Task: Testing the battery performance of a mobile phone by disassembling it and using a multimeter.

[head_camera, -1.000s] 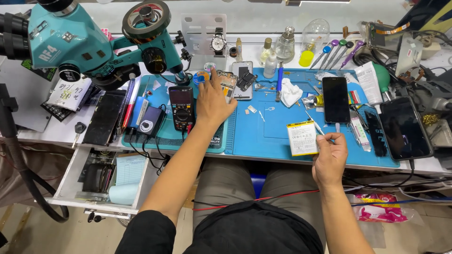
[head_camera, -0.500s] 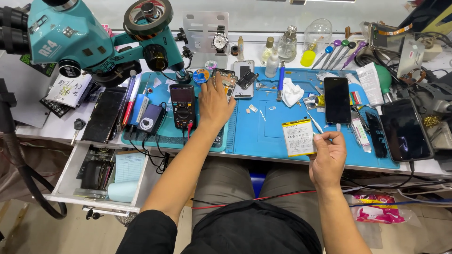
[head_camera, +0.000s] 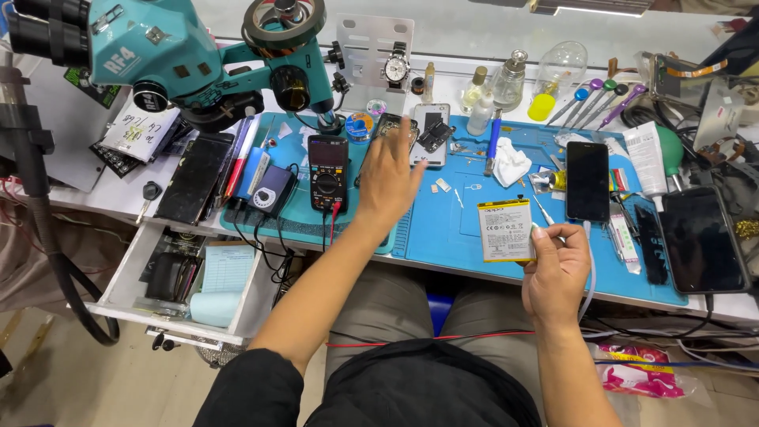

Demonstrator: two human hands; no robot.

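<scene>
Reaching out with spread fingers, the left hand (head_camera: 387, 175) sits just short of the opened phone (head_camera: 395, 126), while the right hand (head_camera: 556, 265) pinches a thin tool beside the battery (head_camera: 504, 229).

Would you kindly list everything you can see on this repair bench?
Work mat: one, blue, bench centre.
Phone battery: one, white and yellow, on mat by right hand.
Multimeter: one, black, left of left hand.
Black phone: one, mat's right.
Opened phone: one, beyond left hand.
Microscope: one, teal, upper left.
Tablet: one, black, far right.
Drawer: one, white, open, lower left.
Left hand: over mat.
Right hand: pinching a thin tool, which is hard to identify.
</scene>
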